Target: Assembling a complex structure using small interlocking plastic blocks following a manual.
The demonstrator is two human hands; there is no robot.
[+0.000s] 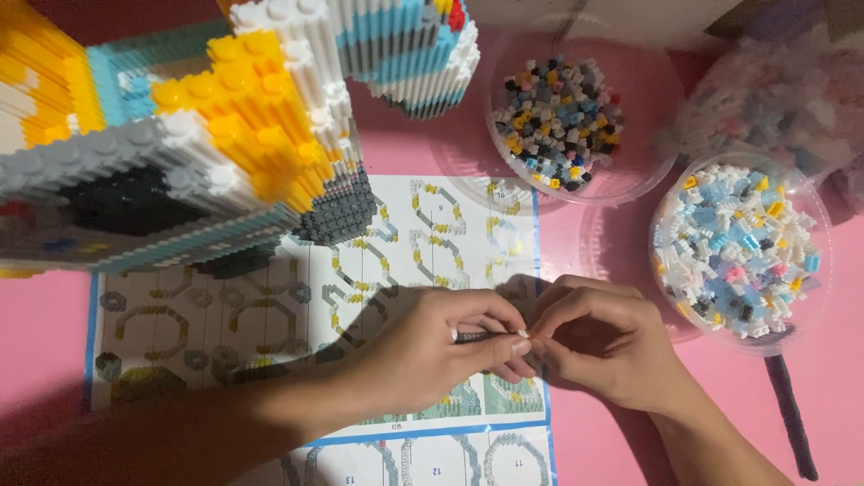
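Head view, looking down on a pink tabletop (pixel 45 333). The left hand (pixel 432 346) and the right hand (pixel 598 346) meet at centre, fingertips touching, above a printed sheet of building diagrams with a blue border (pixel 270 306). The left hand's thumb and fingers are pinched together on a small dark strip of tiny building bricks (pixel 471 337) (only a short length shows between the fingers). The right hand's thumb and forefinger are closed together against the end of that strip, at a speck of yellow; whether they grip a separate piece cannot be told. Both forearms enter from the lower edge.

At upper left stands a large model built of tiny bricks in yellow, white, grey, light blue and black (pixel 180 135), its lower edge overlapping the diagram sheet. Behind the hands, a clear round plastic dish of mixed dark, yellow and grey bricks (pixel 558 121) rests partly on the sheet's upper right corner. To the right, well apart from the hands, a second clear round dish of mostly white and light blue bricks (pixel 738 247) sits on the tabletop, with a blurred clear bag of pale bricks (pixel 783 99) behind it.
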